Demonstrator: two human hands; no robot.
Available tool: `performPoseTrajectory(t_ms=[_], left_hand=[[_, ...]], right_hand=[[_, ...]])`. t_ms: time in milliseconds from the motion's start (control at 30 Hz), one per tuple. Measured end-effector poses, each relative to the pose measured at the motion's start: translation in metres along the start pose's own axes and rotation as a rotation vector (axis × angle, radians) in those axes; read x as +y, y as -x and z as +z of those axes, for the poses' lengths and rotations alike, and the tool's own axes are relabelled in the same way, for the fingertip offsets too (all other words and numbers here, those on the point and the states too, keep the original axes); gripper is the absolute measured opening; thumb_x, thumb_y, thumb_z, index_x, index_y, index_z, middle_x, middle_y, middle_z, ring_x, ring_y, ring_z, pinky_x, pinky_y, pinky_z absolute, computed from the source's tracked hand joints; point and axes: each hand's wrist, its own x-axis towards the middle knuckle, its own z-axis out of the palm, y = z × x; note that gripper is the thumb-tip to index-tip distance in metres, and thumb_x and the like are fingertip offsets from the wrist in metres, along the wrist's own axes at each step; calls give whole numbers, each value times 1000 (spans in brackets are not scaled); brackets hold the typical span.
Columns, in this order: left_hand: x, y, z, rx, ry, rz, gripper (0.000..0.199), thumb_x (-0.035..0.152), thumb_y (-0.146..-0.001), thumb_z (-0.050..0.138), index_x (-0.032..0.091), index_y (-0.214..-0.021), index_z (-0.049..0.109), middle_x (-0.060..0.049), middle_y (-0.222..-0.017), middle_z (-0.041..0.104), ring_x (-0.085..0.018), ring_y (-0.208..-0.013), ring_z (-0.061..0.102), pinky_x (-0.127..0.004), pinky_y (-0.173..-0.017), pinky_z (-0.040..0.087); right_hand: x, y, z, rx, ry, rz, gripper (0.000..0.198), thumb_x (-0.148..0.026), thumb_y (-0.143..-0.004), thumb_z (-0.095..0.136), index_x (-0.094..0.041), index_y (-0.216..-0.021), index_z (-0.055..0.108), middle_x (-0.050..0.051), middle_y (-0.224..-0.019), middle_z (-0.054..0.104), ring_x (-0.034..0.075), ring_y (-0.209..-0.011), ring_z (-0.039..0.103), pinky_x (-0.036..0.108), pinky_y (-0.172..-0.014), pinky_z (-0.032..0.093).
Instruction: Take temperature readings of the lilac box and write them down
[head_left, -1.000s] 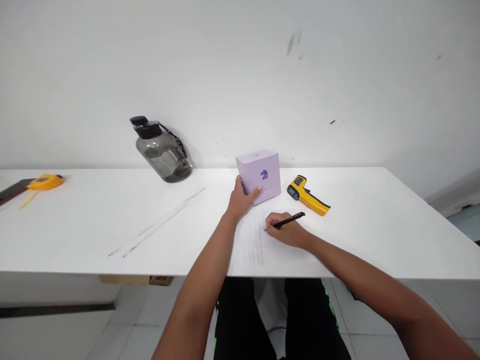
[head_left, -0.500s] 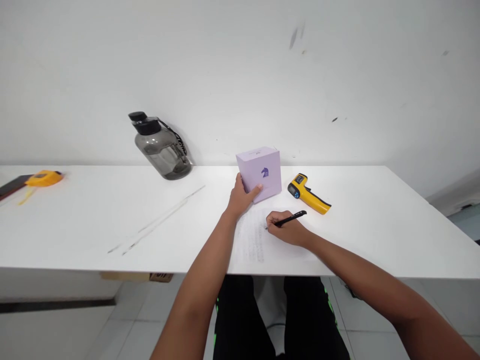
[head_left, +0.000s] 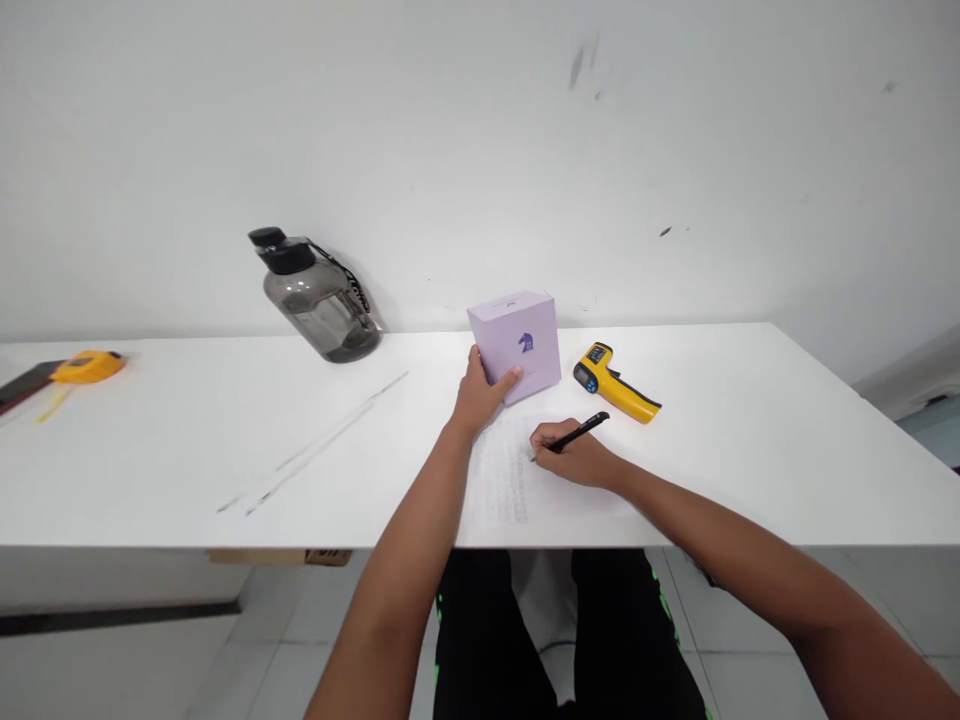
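Note:
My left hand [head_left: 484, 392] grips a pale purple box [head_left: 529, 352] with a dark horse-head mark, its thumb on the front face. The box stands slightly turned on the white table, its far fingers' hold hidden behind the side. In my right hand [head_left: 568, 455] is a black pen [head_left: 585, 430], pinched near its tip. That tip meets a white sheet of paper [head_left: 555, 500] with columns of faint writing on its left half. A yellow infrared thermometer [head_left: 619, 385] lies just beyond the right hand, to the right of the box.
A grey water bottle [head_left: 322, 305] with a black lid tilts against the wall at back left. At the far left are an orange tape measure [head_left: 88, 367] and a dark flat object [head_left: 28, 385]. Dark streaks mark the white table [head_left: 150, 450]. Under it shows a cardboard box [head_left: 277, 556].
The view has tilted slightly. My left hand stays on the box, and the pen remains on the paper with its upper end shifted very little.

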Motion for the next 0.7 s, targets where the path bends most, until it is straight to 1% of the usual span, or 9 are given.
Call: performPoseTrajectory(t_ms=[133, 267, 400, 700], left_hand=[[4, 1, -2, -35, -12, -19, 82, 63, -81, 88, 30, -146, 50, -13, -142, 70, -35, -130, 69, -53, -112, 54], [6, 2, -2, -44, -24, -14, 78, 63, -82, 87, 30, -143, 51, -12, -141, 71, -33, -129, 69, -51, -110, 55], [6, 2, -2, -44, -24, -12, 78, 63, -82, 86, 30, -144, 50, -12, -141, 70, -33, -129, 69, -51, -110, 56], [4, 1, -2, -40, -16, -5, 78, 64, -82, 88, 30, -142, 52, -13, -140, 71, -34, -128, 70, -52, -109, 57]], right_hand=[[0, -1, 3, 56, -6, -9, 9, -16, -75, 64, -23, -71, 59, -5, -65, 59, 13, -62, 49, 27, -61, 39], [3, -3, 3, 62, -6, -25, 10, -16, -75, 65, -23, -70, 59, -5, -65, 60, 13, -62, 50, 27, -62, 40], [4, -3, 3, 88, -5, -23, 12, -15, -75, 64, -23, -70, 57, -5, -63, 58, 13, -60, 49, 28, -60, 38], [3, -2, 3, 69, 18, -26, 11, -16, -76, 63, -23, -70, 57, -4, -66, 59, 14, -63, 49, 29, -62, 39]])
